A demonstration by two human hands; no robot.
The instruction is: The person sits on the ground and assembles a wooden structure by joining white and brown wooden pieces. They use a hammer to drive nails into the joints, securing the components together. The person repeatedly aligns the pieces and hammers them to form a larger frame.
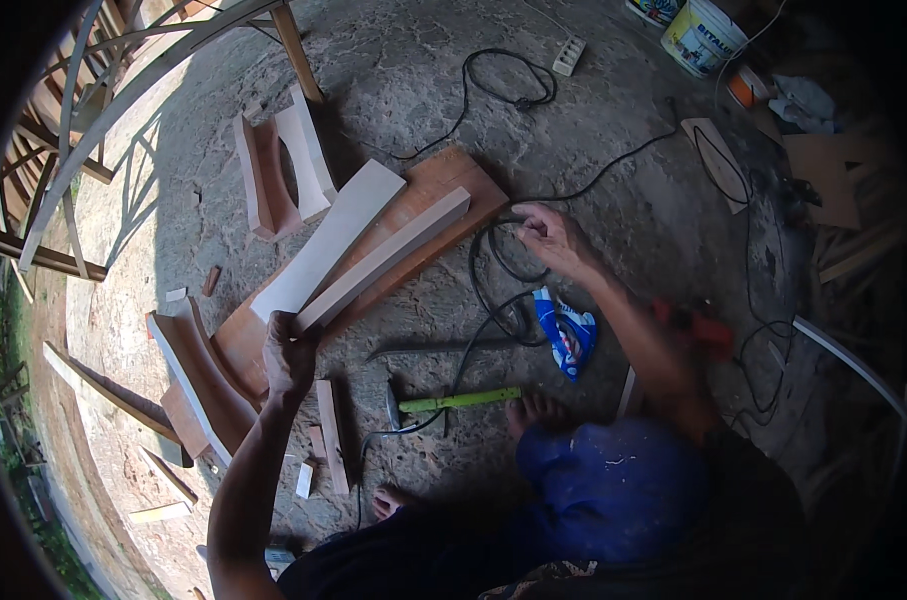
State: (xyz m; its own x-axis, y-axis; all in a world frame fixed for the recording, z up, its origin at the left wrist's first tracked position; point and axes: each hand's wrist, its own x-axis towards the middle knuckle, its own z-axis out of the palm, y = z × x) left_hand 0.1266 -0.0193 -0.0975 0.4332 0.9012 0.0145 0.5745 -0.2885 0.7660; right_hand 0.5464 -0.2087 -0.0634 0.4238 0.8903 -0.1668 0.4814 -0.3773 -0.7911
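My left hand [291,355] is wrapped round the near end of a narrow wooden strip [388,258]. That strip slants up and to the right above a reddish-brown board [463,180]. Beside it, a wider pale board [331,235] lies across the same brown board, its lower end near my left fingers. My right hand [555,240] hovers just off the brown board's right corner, next to a black cable [613,165]. Its fingers are curled together in a pinch; whatever is between them, if anything, is too small to make out.
Curved wooden pieces [318,150] stand beyond the boards, with another [203,365] at left. Near my feet lie a green-handled hammer [458,400], a blue packet [565,335] and wood offcuts [331,435]. A power strip [569,57] and a bucket [701,40] sit farther off.
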